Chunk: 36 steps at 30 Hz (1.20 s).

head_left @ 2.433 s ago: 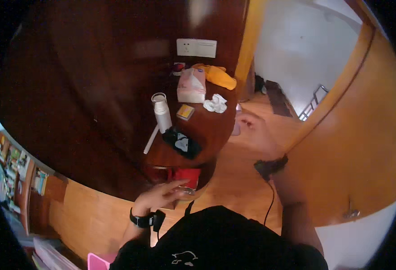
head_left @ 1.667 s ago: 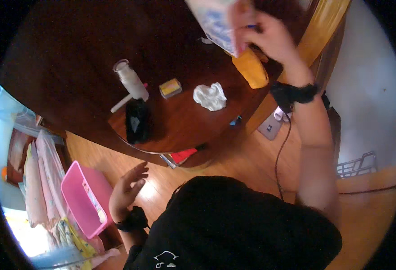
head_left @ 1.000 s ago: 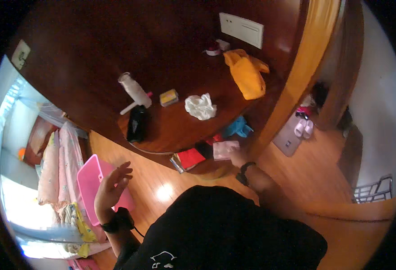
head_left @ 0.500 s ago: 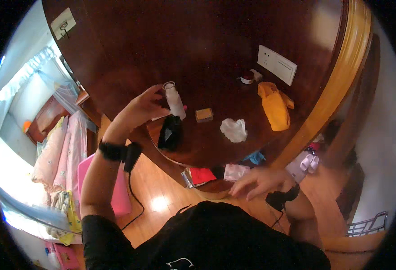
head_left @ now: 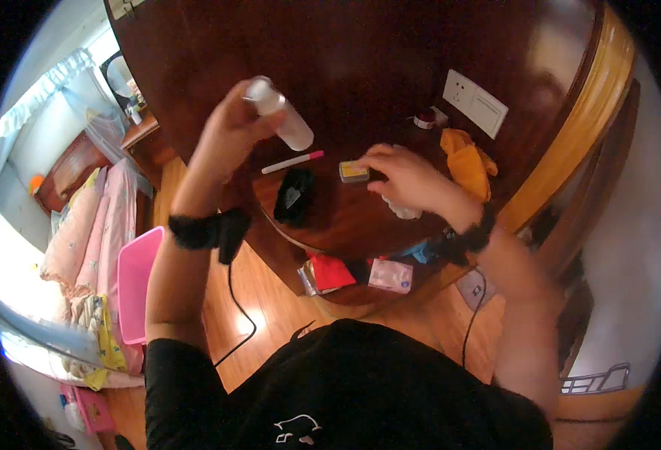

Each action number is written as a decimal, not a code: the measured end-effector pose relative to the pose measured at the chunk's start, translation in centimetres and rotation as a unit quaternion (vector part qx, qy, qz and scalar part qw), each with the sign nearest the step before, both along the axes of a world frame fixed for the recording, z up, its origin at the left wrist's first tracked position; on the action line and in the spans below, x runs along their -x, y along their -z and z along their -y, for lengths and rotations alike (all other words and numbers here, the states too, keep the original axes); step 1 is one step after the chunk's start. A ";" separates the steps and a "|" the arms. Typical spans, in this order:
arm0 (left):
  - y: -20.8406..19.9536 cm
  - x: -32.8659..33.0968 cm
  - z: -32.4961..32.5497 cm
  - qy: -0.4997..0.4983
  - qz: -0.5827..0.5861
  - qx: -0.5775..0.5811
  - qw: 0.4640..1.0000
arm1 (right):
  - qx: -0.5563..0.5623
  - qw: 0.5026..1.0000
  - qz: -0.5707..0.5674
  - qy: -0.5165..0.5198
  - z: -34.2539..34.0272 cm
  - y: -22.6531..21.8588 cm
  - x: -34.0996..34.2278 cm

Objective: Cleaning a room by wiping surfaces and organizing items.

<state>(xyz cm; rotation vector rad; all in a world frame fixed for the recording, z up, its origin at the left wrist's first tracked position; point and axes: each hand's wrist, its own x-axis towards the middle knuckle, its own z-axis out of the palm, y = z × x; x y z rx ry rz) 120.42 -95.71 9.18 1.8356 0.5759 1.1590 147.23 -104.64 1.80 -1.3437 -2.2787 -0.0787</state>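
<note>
A clear and white bottle [head_left: 293, 127] is in my left hand [head_left: 239, 124], gripped near its top and tilted above the table. My right hand [head_left: 409, 178] reaches over the table with thumb and fingers apart. Its fingertips are by a small yellow-topped box [head_left: 354, 172]; whether they touch it I cannot tell. Partly under that hand lies a crumpled white bundle [head_left: 403, 213]. A white marker with a pink cap [head_left: 293, 162] lies below the bottle. Closer to me is a black bundle [head_left: 294, 196].
An orange cloth [head_left: 465, 161] lies at the right, near a small dark jar [head_left: 425, 118] and a white wall socket [head_left: 474, 103]. On a shelf below the tabletop are a red item [head_left: 332, 272] and a pink packet [head_left: 390, 275]. A pink bin [head_left: 140, 285] stands on the floor at left.
My left hand has closed on the bottle and lifted it off the table, baring the marker. My right hand has come up from below the table edge to the yellow box.
</note>
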 end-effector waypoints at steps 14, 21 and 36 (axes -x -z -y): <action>15.7 12.6 11.7 0.187 -0.367 0.118 0.904 | 0.486 0.727 -0.474 -0.101 -0.1 -2.9 -1.5; 33.7 9.3 7.5 0.164 -0.241 0.188 0.938 | 0.421 0.760 -0.469 -0.160 7.5 -2.9 -2.4; 51.7 -7.1 6.6 0.083 -0.399 0.077 0.910 | 0.488 0.674 -0.542 0.122 22.8 11.4 -4.8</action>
